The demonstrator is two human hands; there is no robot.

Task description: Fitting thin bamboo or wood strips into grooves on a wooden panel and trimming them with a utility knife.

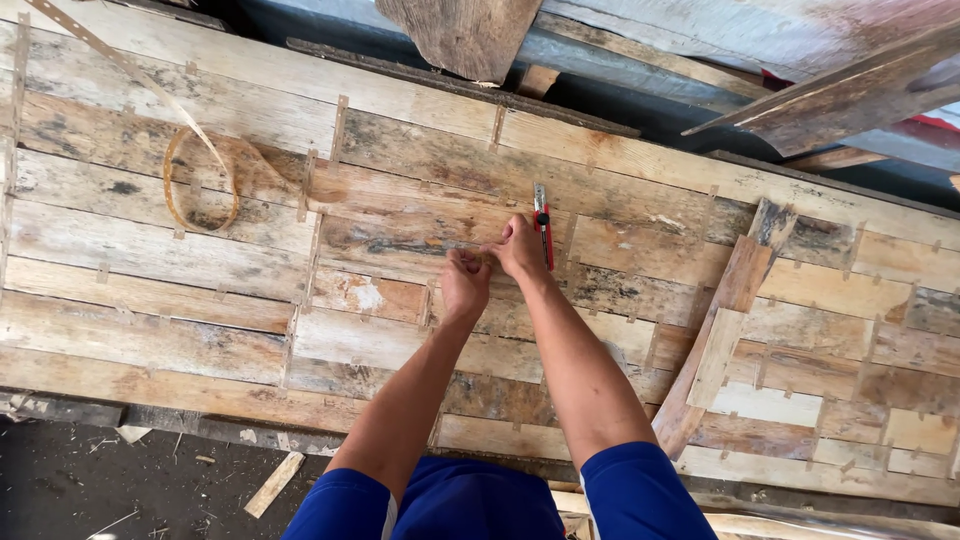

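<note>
Two hands work on a big wall of old wooden planks.

Seen from the head camera: the left hand (466,283) is curled into a fist and presses on the wooden planks (400,200). The right hand (518,246) is just above it, almost touching, fingers pressed together around a small red and grey tool (543,224) that points up along the wood. A loop of tan strap (200,180) hangs well to the left. A loose curved board (715,340) leans on the right. To do this well, I think the left hand should hold steady while the tool moves slowly.
</note>
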